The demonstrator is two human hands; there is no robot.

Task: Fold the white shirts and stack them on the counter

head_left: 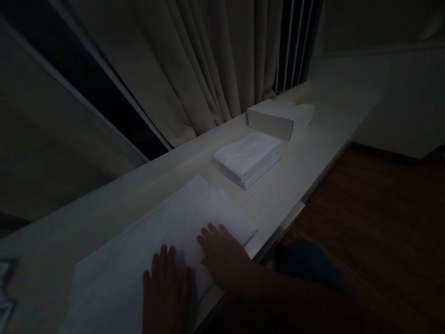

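A large white cloth [146,246] lies spread flat on the pale wooden counter [306,153] in front of me. My left hand [167,292] rests palm down on the cloth near its front edge, fingers together and extended. My right hand [222,255] lies flat on the cloth's right part, close to its folded corner, fingers slightly apart. Neither hand grips anything. Further along the counter sits a neat stack of folded white cloths [248,157].
A white cardboard box [280,118] stands beyond the stack, near pale curtains [208,60] and a dark window. The counter's front edge runs diagonally to the right, above a dark wooden floor [382,222]. Something crinkled shows at the far left edge [5,287]. The scene is dim.
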